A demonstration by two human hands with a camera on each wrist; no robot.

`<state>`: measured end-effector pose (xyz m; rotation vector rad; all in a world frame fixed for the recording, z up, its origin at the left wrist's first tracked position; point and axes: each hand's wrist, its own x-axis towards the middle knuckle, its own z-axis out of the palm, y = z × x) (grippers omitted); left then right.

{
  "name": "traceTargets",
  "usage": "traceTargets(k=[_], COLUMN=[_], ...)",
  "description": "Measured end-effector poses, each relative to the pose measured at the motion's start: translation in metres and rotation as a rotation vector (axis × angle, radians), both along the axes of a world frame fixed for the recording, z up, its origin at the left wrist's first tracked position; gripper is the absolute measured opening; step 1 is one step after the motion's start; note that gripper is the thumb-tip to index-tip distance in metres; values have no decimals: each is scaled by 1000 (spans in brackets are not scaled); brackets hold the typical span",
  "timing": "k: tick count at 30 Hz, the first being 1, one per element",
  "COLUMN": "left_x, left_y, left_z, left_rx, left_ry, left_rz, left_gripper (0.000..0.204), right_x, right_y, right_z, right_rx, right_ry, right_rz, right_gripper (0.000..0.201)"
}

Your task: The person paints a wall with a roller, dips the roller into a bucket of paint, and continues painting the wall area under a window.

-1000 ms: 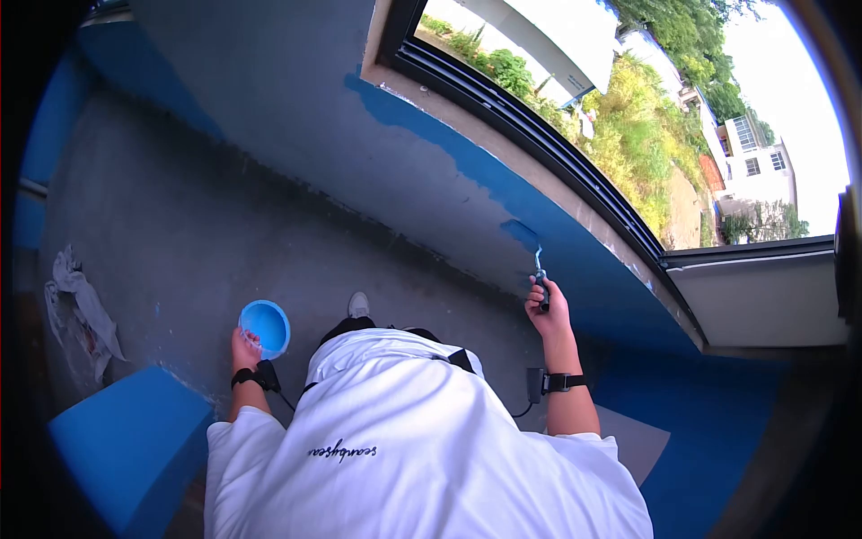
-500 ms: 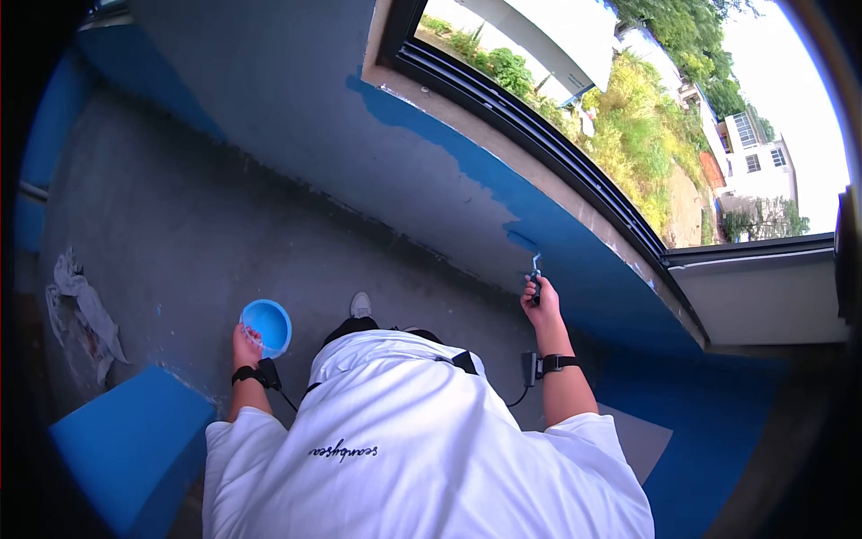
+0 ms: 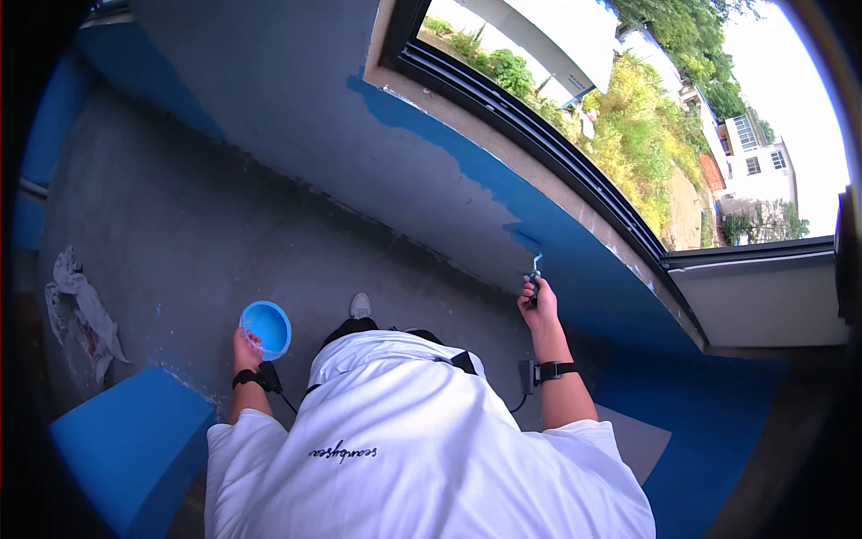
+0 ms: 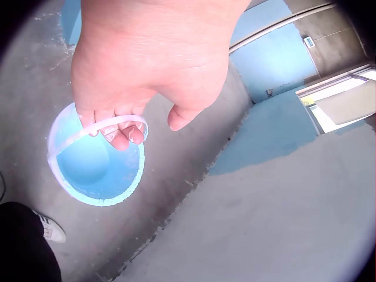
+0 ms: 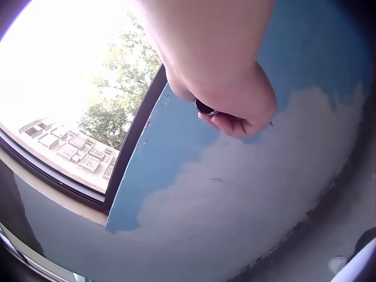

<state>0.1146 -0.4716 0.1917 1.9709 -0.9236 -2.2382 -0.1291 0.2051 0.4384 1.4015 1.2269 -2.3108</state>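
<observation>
A small round bucket (image 3: 287, 334) with blue paint inside hangs from my left hand (image 3: 245, 350). In the left wrist view the curled fingers (image 4: 120, 143) grip its pale handle (image 4: 76, 137), close to the rim, while the thumb stays off to the side. My right hand (image 3: 541, 304) is wrapped around the dark handle of a paint roller (image 3: 536, 280). The roller's bent metal frame (image 3: 537, 261) reaches up to the low wall, where its head lies on the blue band. In the right wrist view only the handle's dark end (image 5: 205, 108) shows; the hand hides the rest.
Blue paint (image 3: 467, 166) with a ragged edge runs below the window frame (image 3: 548, 135), above bare grey wall (image 3: 404, 189). A crumpled whitish sheet (image 3: 85, 310) lies on the floor at left. A blue panel (image 3: 135, 440) is at lower left. My shoe (image 3: 360, 305) stands near the wall's foot.
My right hand has shifted slightly left with the paint roller, whose head still lies at the blue band's edge. The left hand and the bucket have hardly moved.
</observation>
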Motion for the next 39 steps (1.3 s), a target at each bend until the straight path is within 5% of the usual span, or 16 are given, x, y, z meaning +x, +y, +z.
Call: traceTargets(k=[6,9,14,25,27,34,39], left_x=[-23,-19,-27,-19,-16,-29,-17], left_y=[22,12,19,14,9,19,11], left_z=[42,11,24,18,-4,28,23], left_rx=[-42,-22,3,-1,2,2,-7], left_ry=[-24,-3,-17,-7,42,-33,11], left_rz=[-28,-25,-73,-99,-82,-66,-16], left_gripper=[27,27,29,30,27,27,27], right_x=[2,14,24,-14,-14,14,5], right_y=[-3,-11,-23,-43,-44,-45,-53], right_z=[8,43,74,-5,-4,70,63], right_rx=[-32,-204,-183,-86,-82,-83,-73], right_ry=[-27,54,114,-8,-10,75,74], right_rz=[34,-9,-25,25,29,53,85], right_gripper=[23,23,22,22,24,22,20])
